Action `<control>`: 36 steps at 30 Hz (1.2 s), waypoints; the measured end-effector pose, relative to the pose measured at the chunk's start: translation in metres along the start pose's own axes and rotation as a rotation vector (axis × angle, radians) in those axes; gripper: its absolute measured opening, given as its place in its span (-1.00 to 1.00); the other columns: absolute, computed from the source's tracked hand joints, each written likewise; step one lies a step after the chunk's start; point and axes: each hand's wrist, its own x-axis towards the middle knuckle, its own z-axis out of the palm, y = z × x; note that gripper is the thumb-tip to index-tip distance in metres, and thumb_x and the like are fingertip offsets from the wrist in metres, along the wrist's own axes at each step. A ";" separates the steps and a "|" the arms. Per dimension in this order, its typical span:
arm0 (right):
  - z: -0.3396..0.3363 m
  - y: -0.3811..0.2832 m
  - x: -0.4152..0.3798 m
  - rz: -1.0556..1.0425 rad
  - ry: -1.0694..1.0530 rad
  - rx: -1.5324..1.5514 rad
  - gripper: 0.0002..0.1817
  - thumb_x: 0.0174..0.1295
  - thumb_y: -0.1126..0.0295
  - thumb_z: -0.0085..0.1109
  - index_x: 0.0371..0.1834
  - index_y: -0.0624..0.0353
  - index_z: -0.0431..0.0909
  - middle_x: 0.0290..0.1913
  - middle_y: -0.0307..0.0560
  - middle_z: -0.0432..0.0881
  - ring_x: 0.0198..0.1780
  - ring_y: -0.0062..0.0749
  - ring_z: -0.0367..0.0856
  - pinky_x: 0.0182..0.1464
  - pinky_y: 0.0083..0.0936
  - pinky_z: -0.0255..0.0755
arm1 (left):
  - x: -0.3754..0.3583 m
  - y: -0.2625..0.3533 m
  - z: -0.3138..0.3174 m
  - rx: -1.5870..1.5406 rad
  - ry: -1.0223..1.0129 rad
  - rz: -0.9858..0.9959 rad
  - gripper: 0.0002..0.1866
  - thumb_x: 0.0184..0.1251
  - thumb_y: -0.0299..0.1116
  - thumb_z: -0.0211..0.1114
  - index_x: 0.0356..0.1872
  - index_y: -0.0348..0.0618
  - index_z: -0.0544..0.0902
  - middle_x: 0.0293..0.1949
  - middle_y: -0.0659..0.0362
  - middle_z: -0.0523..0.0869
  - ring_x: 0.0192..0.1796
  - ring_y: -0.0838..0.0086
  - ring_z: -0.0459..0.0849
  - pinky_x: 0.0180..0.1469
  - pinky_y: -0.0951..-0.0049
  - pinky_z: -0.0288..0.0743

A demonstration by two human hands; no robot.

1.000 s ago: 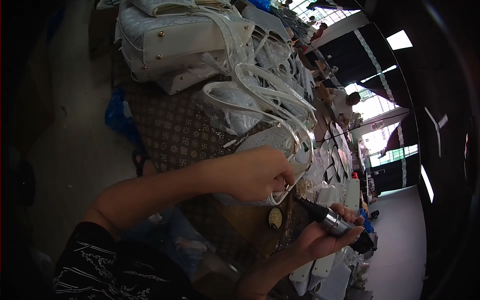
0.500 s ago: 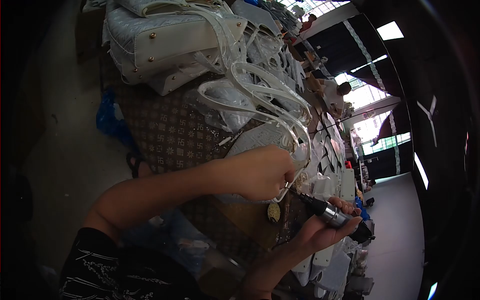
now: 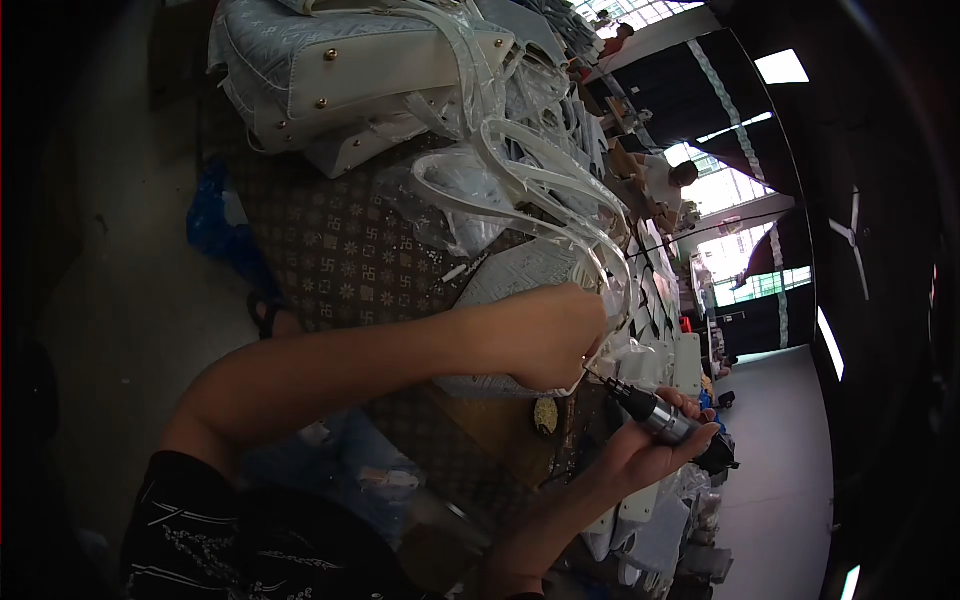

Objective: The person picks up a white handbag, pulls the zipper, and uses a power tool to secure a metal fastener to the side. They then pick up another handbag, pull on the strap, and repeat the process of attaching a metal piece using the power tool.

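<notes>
A pale handbag lies on the patterned table, with its white looped handles rising beside it. My left hand is closed in a fist at the handbag's edge, by the base of the handles; its fingers grip the edge there, and the exact part is hidden. My right hand is wrapped round a powered screwdriver with a black nose and silver body. Its thin bit points at my left fingers, its tip at or very near them. Just below sits a small yellowish textured oval piece.
More white handbags with gold studs pile up at the top on the brown patterned table cover. Clear plastic wrap and white scraps lie around. Further bags are stacked at lower right. A co-worker sits in the background.
My left hand has shifted slightly right, and the screwdriver bit remains close to its fingers. The view has moved a little; both hands keep their holds.
</notes>
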 end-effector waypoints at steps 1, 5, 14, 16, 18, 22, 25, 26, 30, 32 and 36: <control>-0.001 0.000 0.000 0.000 0.000 -0.002 -0.72 0.56 0.20 0.33 -0.05 0.20 0.54 -0.20 -0.20 0.55 -0.09 -0.46 0.55 0.13 -0.41 0.54 | 0.000 -0.001 0.000 0.009 -0.014 0.005 -0.72 0.17 -0.57 0.27 -0.14 -0.38 0.85 -0.29 -0.24 0.81 -0.14 -0.09 0.84 -0.01 0.09 0.71; -0.002 0.000 0.000 -0.006 0.001 -0.017 -0.72 0.59 0.18 0.29 -0.05 0.19 0.55 -0.19 -0.20 0.56 -0.09 -0.45 0.56 0.15 -0.40 0.54 | -0.001 0.000 -0.001 0.010 -0.014 0.005 -0.73 0.17 -0.57 0.28 -0.16 -0.37 0.85 -0.29 -0.24 0.81 -0.15 -0.09 0.84 -0.02 0.09 0.71; -0.007 0.000 0.001 0.021 -0.035 0.020 -0.72 0.60 0.17 0.28 0.02 0.18 0.59 -0.18 -0.23 0.57 -0.08 -0.47 0.57 0.15 -0.41 0.53 | -0.005 0.002 -0.002 -0.034 0.026 0.011 -0.77 0.15 -0.58 0.29 -0.23 -0.38 0.84 -0.36 -0.23 0.80 -0.21 -0.07 0.84 -0.09 0.09 0.69; -0.007 0.000 0.001 0.027 -0.037 0.037 -0.72 0.59 0.17 0.28 0.04 0.18 0.59 -0.18 -0.23 0.58 -0.08 -0.48 0.57 0.15 -0.41 0.54 | -0.004 0.000 0.000 -0.038 0.053 0.018 -0.79 0.14 -0.57 0.29 -0.25 -0.38 0.84 -0.37 -0.22 0.80 -0.22 -0.07 0.84 -0.09 0.10 0.69; -0.007 0.000 0.000 0.014 -0.036 0.017 -0.73 0.59 0.19 0.28 0.05 0.18 0.59 -0.17 -0.22 0.58 -0.07 -0.47 0.57 0.15 -0.41 0.54 | -0.002 0.000 0.000 -0.034 0.034 0.006 -0.78 0.14 -0.57 0.29 -0.25 -0.37 0.84 -0.36 -0.22 0.80 -0.22 -0.06 0.84 -0.09 0.10 0.70; -0.008 0.000 -0.001 0.043 -0.036 0.071 -0.73 0.59 0.19 0.28 0.05 0.18 0.60 -0.17 -0.21 0.57 -0.06 -0.47 0.57 0.15 -0.40 0.54 | 0.000 -0.001 0.002 -0.024 0.024 -0.015 -0.77 0.14 -0.55 0.27 -0.24 -0.37 0.84 -0.37 -0.22 0.80 -0.22 -0.05 0.85 -0.08 0.11 0.70; -0.011 0.002 -0.002 0.045 -0.031 0.087 -0.74 0.59 0.19 0.28 0.06 0.17 0.60 -0.16 -0.21 0.56 -0.06 -0.47 0.56 0.16 -0.39 0.54 | -0.001 0.000 0.002 -0.021 0.049 -0.012 -0.76 0.15 -0.54 0.26 -0.24 -0.37 0.85 -0.37 -0.21 0.80 -0.22 -0.04 0.85 -0.08 0.12 0.71; -0.012 0.002 -0.002 0.040 -0.036 0.069 -0.74 0.59 0.19 0.28 0.06 0.17 0.59 -0.16 -0.21 0.55 -0.06 -0.46 0.55 0.16 -0.39 0.53 | -0.002 0.001 0.001 -0.018 0.047 -0.011 -0.76 0.15 -0.54 0.26 -0.24 -0.37 0.85 -0.37 -0.21 0.80 -0.22 -0.04 0.85 -0.08 0.12 0.71; -0.011 0.004 -0.002 0.021 -0.021 0.064 -0.75 0.60 0.20 0.27 0.07 0.15 0.57 -0.18 -0.22 0.52 -0.07 -0.46 0.52 0.16 -0.39 0.52 | -0.005 0.002 -0.002 -0.055 0.050 -0.017 -0.76 0.16 -0.53 0.27 -0.23 -0.37 0.85 -0.37 -0.20 0.81 -0.24 -0.01 0.85 -0.08 0.14 0.70; -0.009 0.006 -0.004 0.012 -0.024 0.055 -0.74 0.60 0.19 0.27 0.07 0.14 0.56 -0.17 -0.23 0.51 -0.08 -0.46 0.51 0.16 -0.39 0.51 | -0.007 0.002 -0.002 -0.080 0.045 -0.026 -0.76 0.17 -0.52 0.27 -0.23 -0.38 0.85 -0.38 -0.19 0.81 -0.24 0.00 0.85 -0.08 0.15 0.70; -0.007 0.009 -0.006 0.001 -0.013 0.044 -0.73 0.60 0.18 0.27 0.11 0.11 0.53 -0.16 -0.23 0.50 -0.08 -0.46 0.50 0.17 -0.39 0.50 | -0.010 0.001 -0.002 -0.104 0.097 -0.003 -0.77 0.20 -0.51 0.29 -0.21 -0.39 0.83 -0.38 -0.17 0.81 -0.26 0.03 0.85 -0.11 0.19 0.69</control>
